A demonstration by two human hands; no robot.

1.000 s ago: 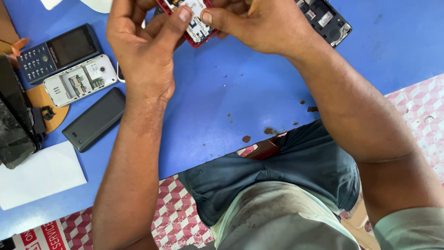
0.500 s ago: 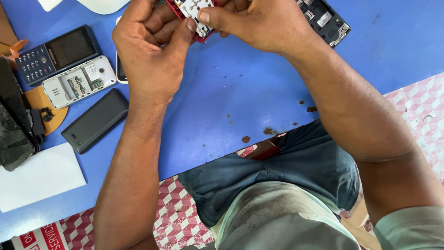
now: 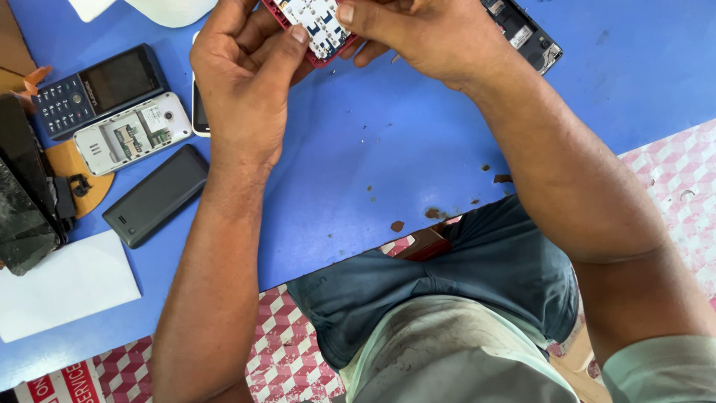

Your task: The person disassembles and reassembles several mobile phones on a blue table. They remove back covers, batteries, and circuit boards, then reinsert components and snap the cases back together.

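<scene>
One head-worn camera looks steeply down, close over the hands (image 3: 335, 67), blue bench (image 3: 373, 164) and lap.

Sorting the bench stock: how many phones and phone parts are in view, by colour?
Red, held in left hand and right hand: 1
Dark blue: 1
White: 1
Black: 2
Total: 5
</scene>
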